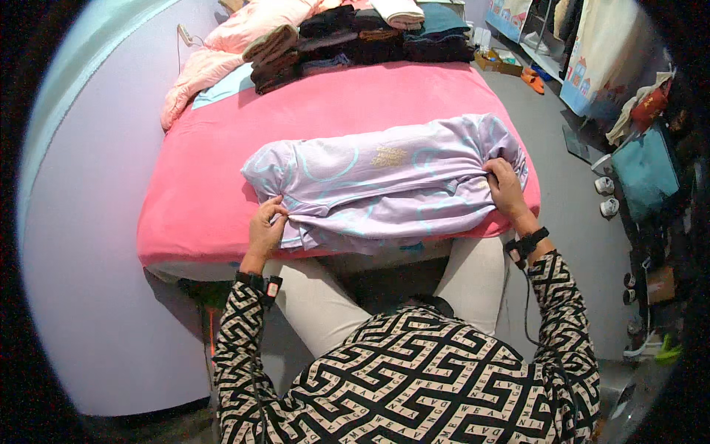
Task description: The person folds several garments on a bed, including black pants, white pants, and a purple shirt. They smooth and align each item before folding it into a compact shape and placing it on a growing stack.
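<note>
A lilac cloth with pale blue curves and a small yellowish print (388, 155) lies in a long, plump roll or fold across the near part of the bed. Whether it is a garment or bedding I cannot tell. At its near left corner, my left hand (265, 228) pinches the fabric between thumb and fingers. My right hand (506, 189) grips the cloth near its right end, fingers bent into the material. Between both hands the near layer is drawn into creases, and its lower edge hangs at the mattress edge.
Pink sheeting covers the bed (333, 103). Along its far side stand stacks of folded dark clothes (362, 41), beside a rumpled peach quilt (214, 59). A pale wall (96, 222) borders the left. On the right floor are shoes (608, 197), orange slippers (532, 81) and a teal bag (643, 174).
</note>
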Action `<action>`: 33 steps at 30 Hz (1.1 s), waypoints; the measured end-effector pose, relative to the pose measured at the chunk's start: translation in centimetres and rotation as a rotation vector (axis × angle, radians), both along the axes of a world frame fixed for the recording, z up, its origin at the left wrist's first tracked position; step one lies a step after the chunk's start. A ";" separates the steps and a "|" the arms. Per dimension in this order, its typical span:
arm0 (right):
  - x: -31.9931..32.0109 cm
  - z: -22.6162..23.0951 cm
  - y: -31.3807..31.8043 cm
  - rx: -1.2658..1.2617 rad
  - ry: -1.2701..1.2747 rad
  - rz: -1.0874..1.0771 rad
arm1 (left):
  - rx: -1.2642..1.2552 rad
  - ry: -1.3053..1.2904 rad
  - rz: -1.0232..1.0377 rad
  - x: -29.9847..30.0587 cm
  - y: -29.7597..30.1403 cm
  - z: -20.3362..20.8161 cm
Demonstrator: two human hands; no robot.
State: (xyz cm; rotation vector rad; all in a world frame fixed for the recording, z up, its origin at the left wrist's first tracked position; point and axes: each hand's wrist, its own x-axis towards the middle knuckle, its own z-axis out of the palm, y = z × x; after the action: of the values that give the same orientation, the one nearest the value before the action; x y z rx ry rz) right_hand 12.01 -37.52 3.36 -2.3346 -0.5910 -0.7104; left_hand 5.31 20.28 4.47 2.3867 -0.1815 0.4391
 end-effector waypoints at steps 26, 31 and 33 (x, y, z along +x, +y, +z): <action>1.3 4.3 0.7 0.421 0.218 -0.249 | -0.560 0.012 0.163 2.4 0.9 5.5; 2.4 11.6 2.0 0.898 0.166 -0.085 | -1.143 -0.257 -0.131 4.1 -2.3 12.9; 2.2 15.3 3.0 1.096 0.066 0.066 | -1.264 -0.377 -0.111 3.6 -3.7 16.5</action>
State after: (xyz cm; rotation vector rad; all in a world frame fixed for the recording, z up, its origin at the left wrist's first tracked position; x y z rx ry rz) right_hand 14.23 -34.57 18.68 -1.3015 -0.1508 -0.6758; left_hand 8.88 16.63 20.99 1.0450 -0.1367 0.6792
